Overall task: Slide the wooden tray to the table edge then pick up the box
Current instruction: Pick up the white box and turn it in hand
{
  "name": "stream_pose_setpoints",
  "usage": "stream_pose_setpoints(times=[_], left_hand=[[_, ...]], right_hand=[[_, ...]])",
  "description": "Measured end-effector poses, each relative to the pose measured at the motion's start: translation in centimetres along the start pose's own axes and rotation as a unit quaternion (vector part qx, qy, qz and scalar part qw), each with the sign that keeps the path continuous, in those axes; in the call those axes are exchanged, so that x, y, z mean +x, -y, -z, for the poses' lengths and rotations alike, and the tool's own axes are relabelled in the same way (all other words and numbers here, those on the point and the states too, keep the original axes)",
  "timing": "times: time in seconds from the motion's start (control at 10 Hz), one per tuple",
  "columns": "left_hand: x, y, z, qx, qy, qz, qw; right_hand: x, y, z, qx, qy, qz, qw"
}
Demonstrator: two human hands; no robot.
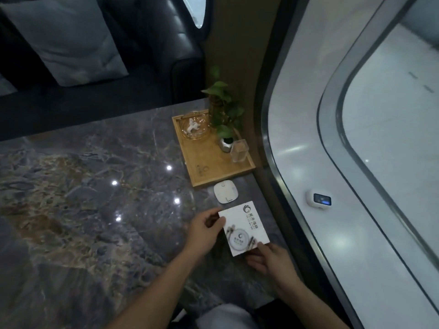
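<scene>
A white printed box (pixel 243 227) sits near the right side of the grey marble table (pixel 83 198). My left hand (pixel 205 230) grips its left edge with thumb on top. My right hand (pixel 268 257) holds its near right corner. Whether the box is lifted off the table I cannot tell. The wooden tray (pixel 204 162) lies farther back, against the table's right edge by the wall. It carries a glass ashtray (pixel 196 129), a small potted plant (pixel 226 141), a tall plant in a vase (pixel 218 108) and a clear square holder (pixel 238 151).
A white square coaster-like pad (pixel 225 192) lies between the tray and the box. A dark sofa with a grey cushion (pixel 64 41) stands beyond the table. A curved window frame and a small white device (pixel 319 199) are on the right wall.
</scene>
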State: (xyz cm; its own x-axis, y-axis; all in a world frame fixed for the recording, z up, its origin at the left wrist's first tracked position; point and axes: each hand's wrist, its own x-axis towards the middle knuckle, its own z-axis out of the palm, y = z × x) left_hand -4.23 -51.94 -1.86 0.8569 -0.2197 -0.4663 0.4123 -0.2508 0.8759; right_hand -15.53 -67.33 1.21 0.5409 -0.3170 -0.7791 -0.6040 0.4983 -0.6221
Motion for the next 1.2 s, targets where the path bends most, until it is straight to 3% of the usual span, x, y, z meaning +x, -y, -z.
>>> stream_pose_setpoints(times=[0.3,0.7,1.2], left_hand=[[1.5,-0.6,-3.4,0.008,0.038,0.003,0.999],[0.4,0.4,-6.4,-0.051,-0.031,0.064,0.996],[-0.1,-0.6,-6.4,-0.029,-0.031,0.031,0.999]], right_hand=[[0.2,0.9,1.2,0.041,-0.025,-0.008,0.999],[0.3,0.9,2.1,0.032,-0.047,0.031,0.998],[-0.8,1.6,2.4,-0.074,-0.029,0.076,0.994]])
